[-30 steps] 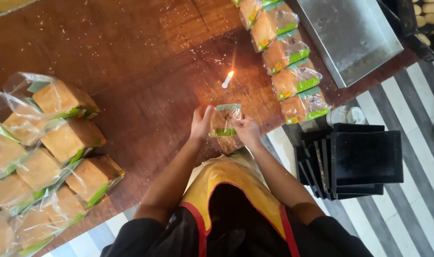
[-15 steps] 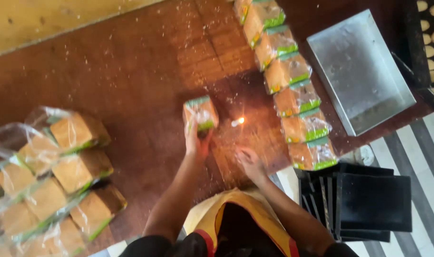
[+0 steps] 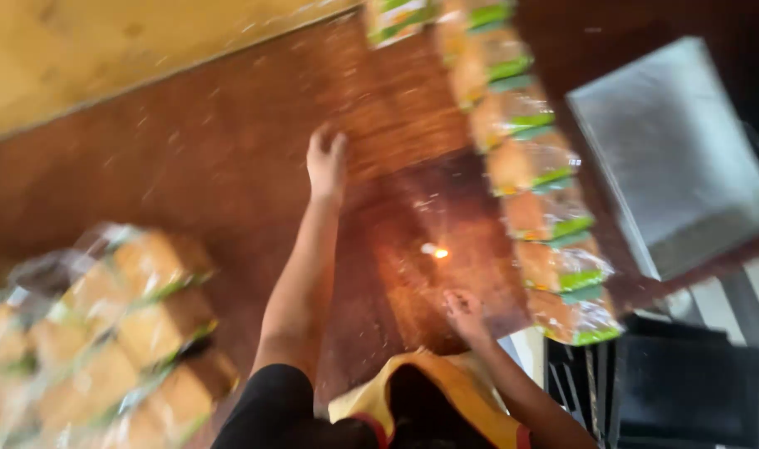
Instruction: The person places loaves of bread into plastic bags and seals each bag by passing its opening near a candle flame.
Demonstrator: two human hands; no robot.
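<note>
A: Where are the hands, measured from the small flame (image 3: 439, 253)?

B: The left hand (image 3: 326, 162) is stretched well beyond it over the wooden surface (image 3: 188, 158), fingers loosely spread and holding nothing. The right hand (image 3: 462, 309) rests just on the near side of the flame, fingers released, empty too.

A: Any advice?

B: I'd keep wrists and wrappers clear of that flame, moving around it.

A: And the packs?

B: Clear bags, each with a bread loaf inside: a row (image 3: 537, 208) right of the flame, a blurred heap (image 3: 105, 333) far left. The metal tray (image 3: 670, 158) beyond the row looks bare.
</note>
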